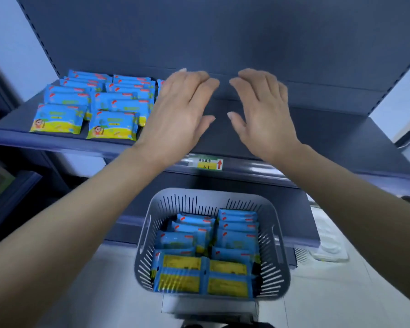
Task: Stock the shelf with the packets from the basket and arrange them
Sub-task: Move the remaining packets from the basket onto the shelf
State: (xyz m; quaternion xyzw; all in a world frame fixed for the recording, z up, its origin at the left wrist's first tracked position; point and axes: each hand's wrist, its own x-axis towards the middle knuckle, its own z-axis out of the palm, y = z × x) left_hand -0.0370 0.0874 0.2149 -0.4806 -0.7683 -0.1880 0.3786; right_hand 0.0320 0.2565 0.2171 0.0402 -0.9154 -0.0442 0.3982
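Note:
Several blue and yellow packets (85, 105) lie in rows on the left part of the dark blue shelf (329, 136). More of the same packets (206, 252) fill a grey slotted basket (276, 235) below, in front of the shelf. My left hand (178, 110) and my right hand (263, 110) hover side by side over the middle of the shelf, palms down, fingers straight, holding nothing. The left hand hides the right end of the packet rows, where a third column's edge peeks out behind it.
A price label (207, 163) with a red arrow sits on the shelf's front rail. The right half of the shelf is bare. A lower shelf board (301, 223) runs behind the basket. The basket stands on a grey stool or box (208, 306).

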